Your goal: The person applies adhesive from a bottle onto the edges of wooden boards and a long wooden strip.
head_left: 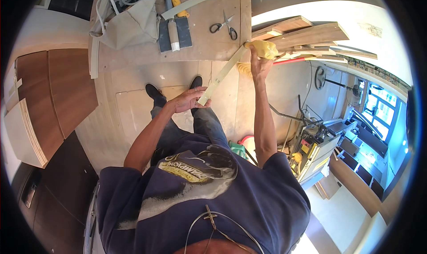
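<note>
A long thin pale strip of edging (223, 71) slants from lower left to upper right in front of me. My left hand (189, 99) grips its near end at about waist height. My right hand (260, 60) is stretched out at the far end, pressing a yellow cloth (263, 48) against the strip. Below the strip are my two black shoes (155, 93) on a pale plywood floor.
A plywood worktop (209, 36) ahead carries scissors (224, 26), a chisel with a yellow handle (176, 0), a grey cloth bag (129, 24) and another pale strip (191, 4). Stacked boards (311, 36) lie to the right. Brown panels (53, 98) lean at left; a table saw (316, 147) stands at right.
</note>
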Tool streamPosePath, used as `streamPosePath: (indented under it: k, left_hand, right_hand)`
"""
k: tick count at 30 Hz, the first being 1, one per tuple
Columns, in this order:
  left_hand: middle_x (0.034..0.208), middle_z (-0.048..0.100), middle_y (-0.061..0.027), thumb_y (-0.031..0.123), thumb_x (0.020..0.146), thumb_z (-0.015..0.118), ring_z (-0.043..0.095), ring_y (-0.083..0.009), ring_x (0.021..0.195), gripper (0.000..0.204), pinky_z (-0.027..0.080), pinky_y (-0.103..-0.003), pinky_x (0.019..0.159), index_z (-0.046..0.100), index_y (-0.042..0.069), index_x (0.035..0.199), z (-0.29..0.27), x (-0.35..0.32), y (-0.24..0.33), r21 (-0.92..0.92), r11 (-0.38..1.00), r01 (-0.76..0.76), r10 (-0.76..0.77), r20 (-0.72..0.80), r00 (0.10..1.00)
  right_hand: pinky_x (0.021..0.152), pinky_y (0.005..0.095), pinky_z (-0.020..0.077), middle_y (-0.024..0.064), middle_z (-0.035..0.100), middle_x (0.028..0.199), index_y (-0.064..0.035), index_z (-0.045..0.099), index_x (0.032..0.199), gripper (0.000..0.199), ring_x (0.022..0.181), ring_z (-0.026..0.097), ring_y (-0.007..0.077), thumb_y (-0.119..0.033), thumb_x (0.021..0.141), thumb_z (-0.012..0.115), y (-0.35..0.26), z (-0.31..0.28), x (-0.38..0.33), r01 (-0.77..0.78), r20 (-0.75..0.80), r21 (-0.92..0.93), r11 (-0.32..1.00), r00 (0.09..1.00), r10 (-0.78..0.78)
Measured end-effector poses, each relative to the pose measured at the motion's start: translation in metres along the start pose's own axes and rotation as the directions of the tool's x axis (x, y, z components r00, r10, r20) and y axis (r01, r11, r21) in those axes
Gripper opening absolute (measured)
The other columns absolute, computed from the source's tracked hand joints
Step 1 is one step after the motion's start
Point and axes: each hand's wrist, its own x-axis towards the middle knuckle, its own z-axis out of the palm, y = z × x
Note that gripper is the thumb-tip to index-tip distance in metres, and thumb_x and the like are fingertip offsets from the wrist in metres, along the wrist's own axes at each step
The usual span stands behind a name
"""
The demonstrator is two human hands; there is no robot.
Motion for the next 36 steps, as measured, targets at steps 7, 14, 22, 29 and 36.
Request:
streamPosePath:
  k: [7, 14, 22, 29, 36]
  left_hand:
    - [0.133, 0.062, -0.0134, 0.017, 0.108, 0.052, 0.066, -0.0264, 0.119, 0.045, 0.049, -0.047, 0.113, 0.043, 0.006, 0.150, -0.005, 0.001, 0.002, -0.019, 1.000, 0.003, -0.003, 0.009, 1.000]
    - [0.125, 0.066, -0.0143, 0.018, 0.107, 0.054, 0.068, -0.0276, 0.116, 0.045, 0.050, -0.046, 0.109, 0.043, 0.008, 0.150, -0.009, 0.000, 0.005, -0.008, 0.999, 0.040, -0.041, -0.012, 0.999]
    - [0.123, 0.068, -0.0154, 0.018, 0.107, 0.053, 0.069, -0.0275, 0.113, 0.047, 0.049, -0.044, 0.108, 0.041, 0.007, 0.151, -0.010, -0.003, 0.010, 0.026, 0.999, 0.039, -0.040, 0.024, 0.999]
    - [0.127, 0.067, -0.0191, 0.019, 0.106, 0.054, 0.068, -0.0301, 0.116, 0.055, 0.051, -0.043, 0.110, 0.035, 0.004, 0.155, -0.015, 0.000, 0.007, 0.025, 0.998, 0.049, -0.049, 0.022, 0.999]
    - [0.125, 0.068, -0.0169, 0.020, 0.106, 0.055, 0.069, -0.0281, 0.115, 0.053, 0.051, -0.042, 0.107, 0.038, 0.006, 0.154, -0.023, 0.002, 0.001, 0.026, 0.998, 0.063, -0.063, -0.008, 0.998]
  right_hand:
    - [0.079, 0.0385, 0.0555, 0.0132, 0.076, 0.092, -0.0022, 0.074, 0.104, 0.030, 0.083, 0.073, 0.0264, -0.027, 0.090, 0.081, -0.016, 0.007, -0.030, 0.065, 0.021, 0.043, 0.997, 0.998, -0.065]
    - [0.079, 0.0393, 0.0550, 0.0130, 0.076, 0.096, -0.0034, 0.075, 0.105, 0.029, 0.088, 0.072, 0.0277, -0.028, 0.090, 0.080, -0.010, 0.006, -0.031, 0.114, 0.033, -0.033, 0.993, 0.993, -0.112]
    - [0.079, 0.0389, 0.0555, 0.0145, 0.076, 0.095, -0.0031, 0.075, 0.105, 0.031, 0.084, 0.073, 0.0300, -0.031, 0.092, 0.078, -0.005, -0.002, 0.019, -0.047, -0.019, 0.008, 0.999, 0.999, 0.047]
    - [0.087, 0.0378, 0.0538, 0.0114, 0.075, 0.099, 0.0015, 0.073, 0.107, 0.031, 0.094, 0.070, 0.0254, -0.024, 0.091, 0.080, 0.006, 0.006, 0.013, 0.003, -0.005, -0.009, 1.000, 1.000, -0.003]
    - [0.087, 0.0432, 0.0541, 0.0168, 0.075, 0.105, -0.0034, 0.072, 0.113, 0.034, 0.098, 0.072, 0.0336, -0.027, 0.090, 0.080, 0.006, 0.009, -0.003, 0.109, 0.047, -0.105, 0.988, 0.993, -0.105]
